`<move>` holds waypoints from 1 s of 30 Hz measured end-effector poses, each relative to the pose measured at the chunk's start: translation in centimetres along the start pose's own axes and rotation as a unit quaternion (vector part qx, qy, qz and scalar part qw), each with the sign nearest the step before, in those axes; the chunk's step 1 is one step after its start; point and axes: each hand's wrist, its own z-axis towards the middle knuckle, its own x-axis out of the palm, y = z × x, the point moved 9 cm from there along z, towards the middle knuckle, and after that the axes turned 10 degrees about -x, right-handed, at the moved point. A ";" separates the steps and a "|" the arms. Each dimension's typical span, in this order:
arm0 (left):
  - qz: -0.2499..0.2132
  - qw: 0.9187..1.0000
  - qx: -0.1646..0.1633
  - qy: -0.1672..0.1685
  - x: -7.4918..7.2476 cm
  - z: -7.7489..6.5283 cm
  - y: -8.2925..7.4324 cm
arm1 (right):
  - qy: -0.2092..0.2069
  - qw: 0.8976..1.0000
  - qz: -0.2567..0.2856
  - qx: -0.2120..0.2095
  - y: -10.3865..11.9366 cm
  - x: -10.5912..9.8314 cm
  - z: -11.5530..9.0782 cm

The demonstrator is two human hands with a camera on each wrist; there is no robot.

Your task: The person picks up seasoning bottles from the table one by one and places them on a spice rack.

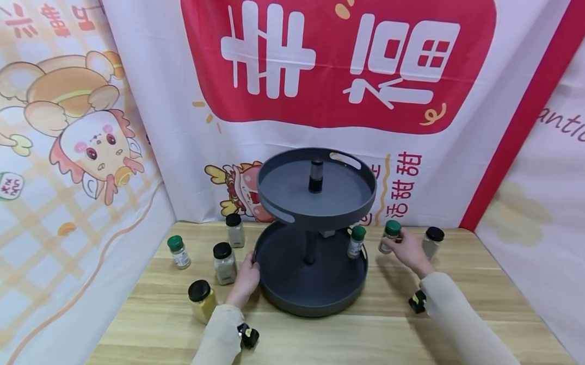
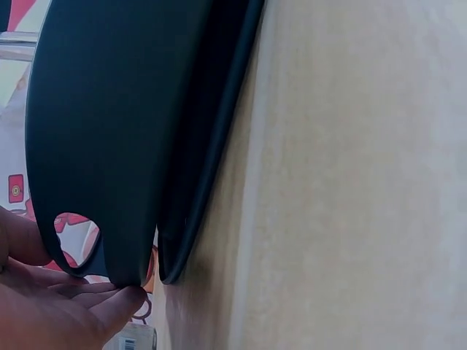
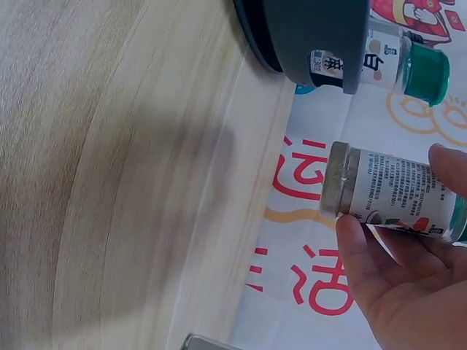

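Observation:
A dark grey two-tier round tray point(image 1: 314, 307) stands on the table. My left hand point(image 1: 246, 280) holds the lower tier's rim at its left side; in the left wrist view the thumb lies by the handle cutout and the fingers point(image 2: 109, 310) are against the outer wall. My right hand point(image 1: 409, 249) grips a green-capped spice jar point(image 3: 398, 189) with a printed label, to the right of the tray. In the right wrist view, the jar's base is off the tabletop. Another green-capped spice jar point(image 1: 355, 244) is in the lower tier, by its right cutout.
Left of the tray are a green-capped jar point(image 1: 179, 254), two black-capped jars of pale contents point(image 1: 225, 267) point(image 1: 236, 234) and a black-capped jar of yellow powder point(image 1: 203, 303). Another black-capped jar point(image 1: 431, 243) stands beyond my right hand. Printed cloth point(image 1: 161, 101) hangs behind the table.

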 end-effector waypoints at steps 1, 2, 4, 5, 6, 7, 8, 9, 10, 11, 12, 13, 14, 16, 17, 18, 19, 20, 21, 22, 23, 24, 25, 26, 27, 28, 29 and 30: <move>0.000 1.000 0.004 0.000 0.0 -0.1 -0.1 | -0.002 1.000 0.001 -0.003 0.1 0.0 0.0; 0.001 1.000 0.007 0.002 0.0 -0.2 -0.1 | -0.004 1.000 0.001 -0.008 0.3 0.0 -0.1; 0.001 1.000 0.016 0.007 0.1 -0.4 -0.3 | -0.006 1.000 0.003 -0.011 0.6 0.0 -0.2; -0.001 1.000 0.020 0.011 0.1 -0.5 -0.3 | -0.007 1.000 0.003 -0.013 0.7 0.0 -0.2; -0.003 1.000 0.023 0.016 0.2 -0.6 -0.3 | -0.008 1.000 0.004 -0.016 0.8 0.0 -0.3; -0.004 0.999 0.028 0.020 0.2 -0.7 -0.4 | -0.009 1.000 0.004 -0.019 1.0 -0.1 -0.3; -0.004 0.999 0.032 0.023 0.2 -0.8 -0.5 | -0.011 1.000 0.002 -0.021 1.1 -0.1 -0.3; -0.004 0.999 0.035 0.025 0.3 -0.9 -0.5 | -0.011 1.000 0.003 -0.020 1.2 -0.1 -0.4; -0.001 0.999 0.037 0.025 0.2 -1.0 -0.5 | -0.012 1.000 0.002 -0.023 1.4 -0.2 -0.4; 0.000 0.999 0.038 0.026 0.3 -1.0 -0.5 | -0.014 1.000 0.001 -0.024 1.6 -0.2 -0.4; 0.001 0.999 0.037 0.026 0.3 -1.0 -0.5 | -0.015 1.000 0.002 -0.024 1.7 -0.3 -0.5; 0.002 0.999 0.036 0.026 0.3 -1.0 -0.4 | -0.016 1.000 0.001 -0.027 1.9 -0.3 -0.5; 0.003 0.999 0.037 0.026 0.3 -1.1 -0.4 | -0.016 0.999 0.000 -0.029 2.1 -0.4 -0.5; 0.002 0.999 0.037 0.024 0.3 -1.1 -0.4 | -0.017 0.999 0.000 -0.032 2.5 -0.4 -0.5; 0.000 0.999 0.036 0.025 0.3 -1.1 -0.3 | -0.018 0.999 0.000 -0.033 2.6 -0.4 -0.6; -0.001 0.999 0.037 0.025 0.3 -1.2 -0.3 | -0.019 0.999 0.000 -0.034 2.8 -0.4 -0.6; -0.002 0.999 0.039 0.024 0.3 -1.2 -0.3 | -0.020 0.999 -0.002 -0.036 2.9 -0.4 -0.6; -0.003 0.999 0.042 0.025 0.4 -1.2 -0.3 | -0.019 0.999 -0.004 -0.036 3.0 -0.4 -0.6; -0.005 0.999 0.043 0.026 0.4 -1.2 -0.3 | -0.020 0.999 -0.005 -0.033 3.1 -0.3 -0.7; -0.006 0.999 0.044 0.027 0.4 -1.3 -0.2 | -0.020 0.999 -0.007 -0.032 3.1 -0.3 -0.7; -0.006 0.999 0.045 0.029 0.4 -1.3 -0.2 | -0.018 0.999 -0.008 -0.030 3.2 -0.3 -0.7; -0.007 0.998 0.045 0.030 0.4 -1.4 -0.2 | -0.017 0.999 -0.011 -0.029 3.4 -0.3 -0.8; -0.008 0.998 0.045 0.032 0.4 -1.5 -0.2 | -0.015 0.999 -0.011 -0.029 3.4 -0.2 -0.8; -0.011 0.998 0.043 0.034 0.4 -2.1 -0.7 | -0.014 0.999 -0.012 -0.030 3.6 -0.1 -0.9; -0.011 0.998 0.043 0.035 0.4 -2.2 -0.8 | -0.016 0.999 -0.012 -0.031 3.7 -0.1 -0.9; -0.013 0.998 0.042 0.036 0.3 -2.3 -0.9 | -0.017 0.999 -0.012 -0.035 3.9 0.0 -0.9; -0.013 0.998 0.042 0.038 0.4 -2.4 -0.9 | -0.017 0.999 -0.012 -0.037 4.1 0.0 -1.0; -0.013 0.998 0.041 0.038 0.4 -2.4 -0.9 | -0.018 0.999 -0.012 -0.040 4.3 0.1 -1.0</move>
